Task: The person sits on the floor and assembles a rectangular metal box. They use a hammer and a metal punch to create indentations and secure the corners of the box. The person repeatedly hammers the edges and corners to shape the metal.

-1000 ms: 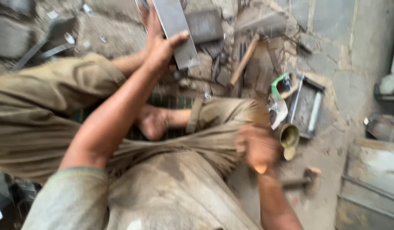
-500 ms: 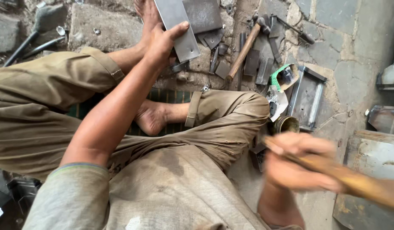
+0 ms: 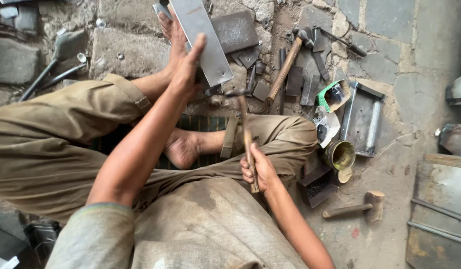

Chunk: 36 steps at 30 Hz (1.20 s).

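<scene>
I sit cross-legged on a stone floor. My left hand (image 3: 186,67) presses on a long grey metal strip (image 3: 203,40) that lies on a dark iron block (image 3: 236,31); my foot steadies the strip's far side. My right hand (image 3: 258,172) grips the wooden handle of a hammer (image 3: 246,134), whose head hangs just below the strip's near end, close to the metal.
A second wooden-handled hammer (image 3: 285,65) lies beyond among metal scraps. To the right are a metal tray frame (image 3: 361,119), a small brass tin (image 3: 340,155), a dark box (image 3: 317,185) and a wooden mallet (image 3: 357,208). Sheet metal (image 3: 442,214) lies at lower right.
My right hand picked up a hammer from the right side and swung it inward toward the strip. My left hand kept pressing the strip, and the view shifted slightly.
</scene>
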Each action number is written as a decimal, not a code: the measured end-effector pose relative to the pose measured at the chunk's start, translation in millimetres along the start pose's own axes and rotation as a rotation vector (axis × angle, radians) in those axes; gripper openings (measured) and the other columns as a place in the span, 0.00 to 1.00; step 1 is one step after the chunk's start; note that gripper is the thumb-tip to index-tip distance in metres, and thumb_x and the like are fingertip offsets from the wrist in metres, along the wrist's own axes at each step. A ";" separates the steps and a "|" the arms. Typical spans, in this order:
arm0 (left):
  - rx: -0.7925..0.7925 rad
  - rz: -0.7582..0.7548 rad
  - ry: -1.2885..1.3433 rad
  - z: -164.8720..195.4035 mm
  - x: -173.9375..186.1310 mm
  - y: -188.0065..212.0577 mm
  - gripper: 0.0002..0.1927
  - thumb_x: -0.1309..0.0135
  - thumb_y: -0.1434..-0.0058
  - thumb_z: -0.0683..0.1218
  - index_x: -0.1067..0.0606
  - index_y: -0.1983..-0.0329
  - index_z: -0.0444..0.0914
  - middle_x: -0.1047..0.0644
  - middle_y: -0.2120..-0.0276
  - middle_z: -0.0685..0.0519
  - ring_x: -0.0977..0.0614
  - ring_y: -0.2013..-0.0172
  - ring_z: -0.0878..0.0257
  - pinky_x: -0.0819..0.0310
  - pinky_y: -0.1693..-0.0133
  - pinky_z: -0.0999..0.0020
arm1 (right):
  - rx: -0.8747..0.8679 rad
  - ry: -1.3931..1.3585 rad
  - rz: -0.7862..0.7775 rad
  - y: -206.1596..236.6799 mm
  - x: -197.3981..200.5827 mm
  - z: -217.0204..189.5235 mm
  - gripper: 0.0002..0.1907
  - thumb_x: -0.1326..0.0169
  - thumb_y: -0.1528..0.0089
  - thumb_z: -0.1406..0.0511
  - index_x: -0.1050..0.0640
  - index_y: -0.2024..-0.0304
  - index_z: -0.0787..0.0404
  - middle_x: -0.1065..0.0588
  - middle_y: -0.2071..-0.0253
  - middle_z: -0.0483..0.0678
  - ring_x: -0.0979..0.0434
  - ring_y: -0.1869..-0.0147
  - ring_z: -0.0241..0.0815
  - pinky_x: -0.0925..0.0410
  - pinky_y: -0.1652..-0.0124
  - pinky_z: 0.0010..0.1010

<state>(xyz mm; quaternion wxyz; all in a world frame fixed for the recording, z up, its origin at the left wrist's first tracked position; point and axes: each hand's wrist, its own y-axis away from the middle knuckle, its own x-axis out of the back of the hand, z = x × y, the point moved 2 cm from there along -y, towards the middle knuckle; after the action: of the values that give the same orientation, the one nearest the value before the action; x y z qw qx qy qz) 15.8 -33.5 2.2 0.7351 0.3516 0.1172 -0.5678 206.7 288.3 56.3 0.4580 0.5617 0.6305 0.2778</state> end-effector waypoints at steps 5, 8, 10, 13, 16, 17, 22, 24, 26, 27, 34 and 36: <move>0.101 0.134 0.076 19.2 53.7 21.5 0.55 0.40 0.47 0.72 0.38 0.31 0.28 0.25 0.44 0.39 0.19 0.49 0.50 0.19 0.50 0.59 | 0.243 0.860 0.183 -29.0 -9.0 -17.6 0.35 0.51 0.31 0.50 0.39 0.28 0.59 0.29 0.63 0.59 0.25 0.67 0.51 0.27 0.70 0.43; 0.062 0.374 -0.279 65.9 106.1 29.0 0.51 0.37 0.49 0.73 0.30 0.38 0.29 0.21 0.50 0.46 0.15 0.54 0.59 0.16 0.53 0.64 | 0.854 1.442 0.314 -31.5 -53.6 -62.5 0.47 0.42 0.32 0.50 0.47 0.24 0.68 0.33 0.38 0.72 0.28 0.38 0.65 0.30 0.43 0.51; 0.008 0.406 -0.559 100.1 132.1 20.1 0.50 0.36 0.46 0.71 0.37 0.40 0.27 0.24 0.54 0.45 0.14 0.56 0.57 0.13 0.55 0.62 | 1.049 1.255 0.219 -47.2 -95.3 -86.5 0.54 0.35 0.39 0.51 0.50 0.25 0.72 0.39 0.30 0.74 0.37 0.27 0.69 0.40 0.32 0.49; 0.007 0.653 -1.341 133.4 155.3 2.0 0.47 0.33 0.41 0.72 0.34 0.43 0.29 0.22 0.54 0.38 0.17 0.55 0.47 0.22 0.52 0.54 | 0.989 1.085 0.158 -86.2 -146.6 -101.3 0.56 0.32 0.46 0.52 0.46 0.29 0.73 0.33 0.35 0.70 0.30 0.34 0.66 0.35 0.37 0.45; -0.053 0.781 -1.714 139.1 161.0 -8.2 0.45 0.30 0.46 0.67 0.34 0.46 0.29 0.22 0.53 0.34 0.19 0.54 0.39 0.24 0.54 0.48 | 1.019 1.131 0.295 -109.5 -165.3 -105.1 0.40 0.39 0.36 0.53 0.38 0.32 0.72 0.24 0.44 0.65 0.19 0.44 0.61 0.26 0.42 0.42; -0.052 0.816 -1.801 139.3 161.6 -10.0 0.44 0.30 0.48 0.67 0.33 0.47 0.30 0.22 0.53 0.34 0.19 0.54 0.39 0.24 0.55 0.47 | 1.066 1.139 0.309 -111.6 -165.9 -104.8 0.39 0.38 0.37 0.53 0.37 0.35 0.72 0.23 0.48 0.65 0.19 0.48 0.61 0.25 0.47 0.43; 0.129 0.664 -1.899 146.0 175.3 -9.3 0.50 0.32 0.45 0.69 0.37 0.38 0.28 0.24 0.50 0.32 0.20 0.53 0.37 0.24 0.53 0.46 | 0.712 1.156 0.211 -91.0 -148.7 -88.0 0.31 0.47 0.33 0.55 0.35 0.37 0.72 0.22 0.64 0.59 0.18 0.70 0.57 0.24 0.68 0.47; 0.033 0.607 -1.972 151.2 183.1 -6.2 0.49 0.33 0.43 0.67 0.38 0.37 0.26 0.26 0.49 0.30 0.21 0.54 0.36 0.24 0.55 0.45 | 1.015 1.114 0.202 -69.9 -148.5 -78.7 0.31 0.43 0.36 0.56 0.32 0.41 0.74 0.20 0.62 0.59 0.18 0.70 0.54 0.33 0.45 0.58; -0.248 0.600 -1.963 153.6 185.7 1.0 0.42 0.32 0.38 0.62 0.34 0.38 0.26 0.26 0.45 0.31 0.21 0.51 0.36 0.25 0.52 0.45 | 1.157 1.129 0.200 -55.6 -147.6 -69.4 0.32 0.39 0.38 0.56 0.32 0.42 0.75 0.21 0.60 0.61 0.18 0.66 0.54 0.32 0.41 0.56; -0.284 0.600 -1.958 150.8 186.9 6.2 0.42 0.31 0.38 0.62 0.33 0.39 0.26 0.25 0.47 0.32 0.21 0.52 0.37 0.26 0.52 0.44 | 1.147 1.155 0.215 -51.9 -143.6 -67.0 0.34 0.39 0.37 0.56 0.33 0.41 0.76 0.22 0.59 0.63 0.18 0.63 0.56 0.27 0.48 0.49; -0.546 0.416 -1.671 116.6 152.5 50.1 0.23 0.29 0.39 0.49 0.23 0.47 0.32 0.20 0.52 0.39 0.18 0.54 0.45 0.25 0.50 0.51 | 0.765 1.527 0.062 -98.9 -71.2 -132.3 0.28 0.37 0.41 0.59 0.25 0.40 0.58 0.20 0.54 0.57 0.19 0.52 0.56 0.26 0.53 0.45; -0.556 0.372 -1.562 112.9 135.2 62.4 0.19 0.31 0.38 0.47 0.22 0.48 0.32 0.19 0.53 0.40 0.17 0.56 0.47 0.24 0.51 0.53 | 1.038 1.590 0.178 -132.3 -62.1 -148.8 0.17 0.37 0.39 0.62 0.20 0.49 0.61 0.20 0.57 0.59 0.18 0.54 0.60 0.26 0.55 0.49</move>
<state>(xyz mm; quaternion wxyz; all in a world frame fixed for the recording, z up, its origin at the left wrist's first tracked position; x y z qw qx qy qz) 91.7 -201.8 30.8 0.7459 -0.3214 -0.3484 -0.4680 11.2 224.6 21.8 -0.4342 0.3876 0.7568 0.2976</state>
